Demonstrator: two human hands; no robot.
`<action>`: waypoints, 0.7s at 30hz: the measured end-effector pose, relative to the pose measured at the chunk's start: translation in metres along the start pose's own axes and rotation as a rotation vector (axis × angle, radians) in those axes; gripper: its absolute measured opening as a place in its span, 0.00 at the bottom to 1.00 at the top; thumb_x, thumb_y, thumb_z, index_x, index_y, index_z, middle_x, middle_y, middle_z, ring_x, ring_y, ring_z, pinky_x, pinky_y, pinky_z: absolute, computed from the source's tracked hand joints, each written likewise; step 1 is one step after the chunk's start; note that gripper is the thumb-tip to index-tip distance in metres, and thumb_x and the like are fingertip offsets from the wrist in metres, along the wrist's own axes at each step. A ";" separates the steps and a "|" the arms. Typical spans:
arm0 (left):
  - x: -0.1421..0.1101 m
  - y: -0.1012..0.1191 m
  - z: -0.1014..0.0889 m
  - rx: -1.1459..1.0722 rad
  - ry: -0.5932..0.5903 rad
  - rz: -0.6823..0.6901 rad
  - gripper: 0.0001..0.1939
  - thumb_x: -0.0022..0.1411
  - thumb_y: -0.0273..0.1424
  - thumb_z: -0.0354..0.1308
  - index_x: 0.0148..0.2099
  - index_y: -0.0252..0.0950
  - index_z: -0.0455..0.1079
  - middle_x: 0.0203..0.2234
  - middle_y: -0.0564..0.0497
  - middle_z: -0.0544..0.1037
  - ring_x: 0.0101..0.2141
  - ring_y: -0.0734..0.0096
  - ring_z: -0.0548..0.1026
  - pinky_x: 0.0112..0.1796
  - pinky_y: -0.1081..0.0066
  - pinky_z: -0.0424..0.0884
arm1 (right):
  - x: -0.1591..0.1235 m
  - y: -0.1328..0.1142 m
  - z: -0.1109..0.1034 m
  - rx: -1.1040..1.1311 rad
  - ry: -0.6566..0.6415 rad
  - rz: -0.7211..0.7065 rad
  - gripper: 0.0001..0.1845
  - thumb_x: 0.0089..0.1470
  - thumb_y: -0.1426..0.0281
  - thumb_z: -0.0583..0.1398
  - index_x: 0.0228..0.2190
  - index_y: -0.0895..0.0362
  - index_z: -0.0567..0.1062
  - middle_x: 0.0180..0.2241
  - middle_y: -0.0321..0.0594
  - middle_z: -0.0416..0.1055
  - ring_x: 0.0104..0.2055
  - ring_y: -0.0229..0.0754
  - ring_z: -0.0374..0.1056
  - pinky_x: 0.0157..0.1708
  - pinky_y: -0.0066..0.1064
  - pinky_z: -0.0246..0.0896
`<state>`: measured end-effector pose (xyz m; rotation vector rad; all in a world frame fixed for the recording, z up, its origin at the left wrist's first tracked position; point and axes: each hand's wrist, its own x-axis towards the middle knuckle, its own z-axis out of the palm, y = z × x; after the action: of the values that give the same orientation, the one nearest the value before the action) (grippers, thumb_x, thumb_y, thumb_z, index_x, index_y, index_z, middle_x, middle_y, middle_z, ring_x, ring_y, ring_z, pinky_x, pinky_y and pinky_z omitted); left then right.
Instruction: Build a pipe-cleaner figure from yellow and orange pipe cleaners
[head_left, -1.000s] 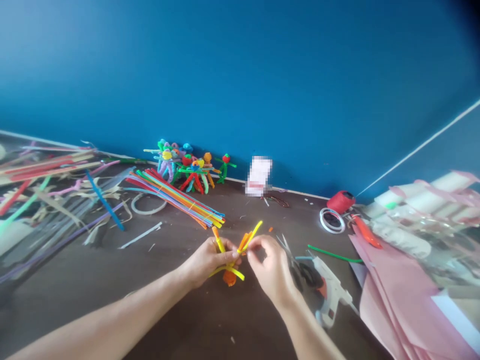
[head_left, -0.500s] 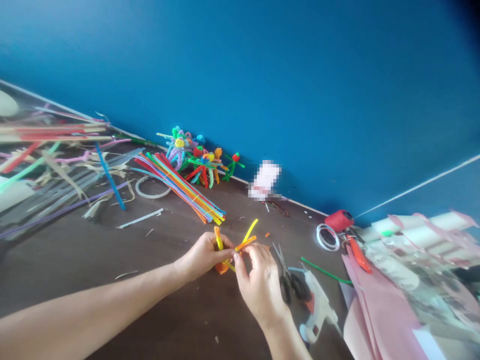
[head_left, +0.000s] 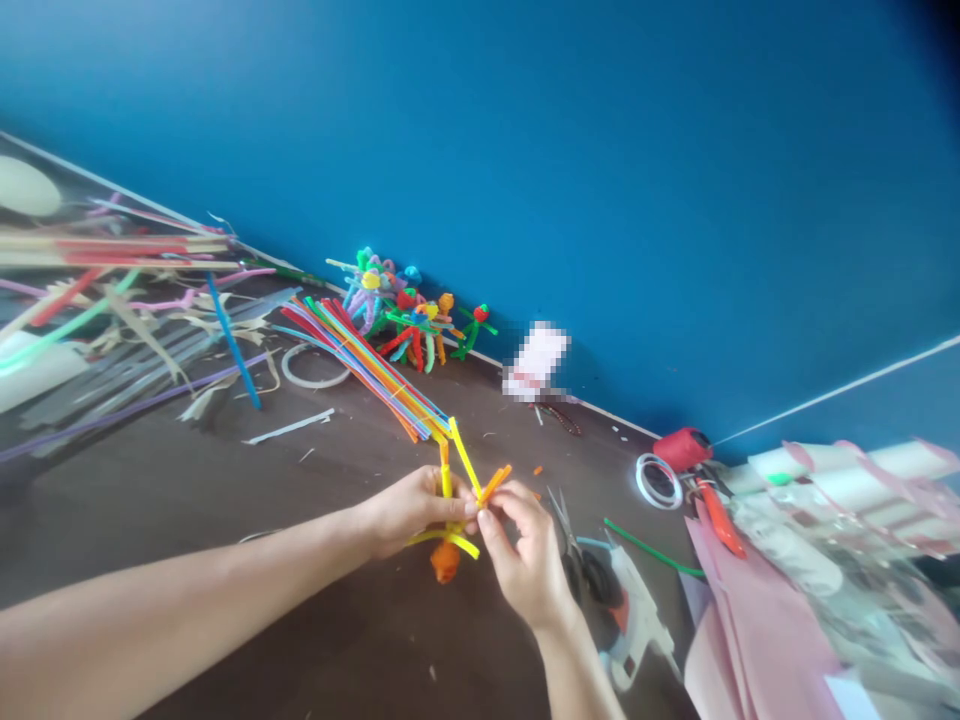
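The left hand (head_left: 420,512) is closed, pinching the yellow-and-orange pipe-cleaner figure (head_left: 445,562) at near centre, orange ball toward the near side. The right hand (head_left: 525,550) pinches its right limb, thumb against fingers. Scissors (head_left: 574,565) and glue gun (head_left: 639,612) lie right; a pipe-cleaner bundle (head_left: 367,365), far left.

Broad, plain, deep-blue wall (head_left: 525,150), soft light paling its upper left, thin white strip (head_left: 82,174) slanting along its base, second thin white line (head_left: 836,391) rising at right, flat dark brown work surface (head_left: 360,640) below the wall
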<state>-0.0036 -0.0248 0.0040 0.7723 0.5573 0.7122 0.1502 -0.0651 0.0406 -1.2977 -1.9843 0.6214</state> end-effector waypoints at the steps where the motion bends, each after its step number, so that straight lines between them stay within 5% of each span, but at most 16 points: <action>1: -0.001 0.001 0.000 -0.037 0.002 -0.019 0.09 0.43 0.31 0.65 0.25 0.30 0.71 0.19 0.49 0.74 0.23 0.74 0.71 0.29 0.75 0.66 | 0.001 0.001 0.000 0.052 -0.003 0.009 0.09 0.54 0.72 0.52 0.29 0.57 0.71 0.31 0.41 0.66 0.35 0.40 0.64 0.36 0.31 0.60; 12: 0.003 -0.004 -0.003 -0.198 0.017 -0.080 0.07 0.44 0.28 0.65 0.28 0.29 0.73 0.20 0.50 0.74 0.25 0.75 0.72 0.31 0.77 0.66 | 0.001 0.008 0.004 0.210 -0.085 0.047 0.11 0.55 0.71 0.51 0.38 0.55 0.70 0.36 0.40 0.62 0.39 0.39 0.64 0.39 0.29 0.63; 21: 0.004 -0.007 0.000 -0.138 0.164 -0.026 0.10 0.43 0.30 0.65 0.28 0.31 0.70 0.20 0.51 0.75 0.25 0.73 0.73 0.33 0.72 0.67 | -0.001 0.014 0.010 -0.013 0.079 0.017 0.17 0.53 0.72 0.52 0.47 0.57 0.64 0.36 0.44 0.66 0.35 0.40 0.66 0.35 0.33 0.65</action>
<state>0.0014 -0.0249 -0.0025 0.5806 0.6580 0.7856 0.1515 -0.0606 0.0239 -1.3285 -1.9185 0.5576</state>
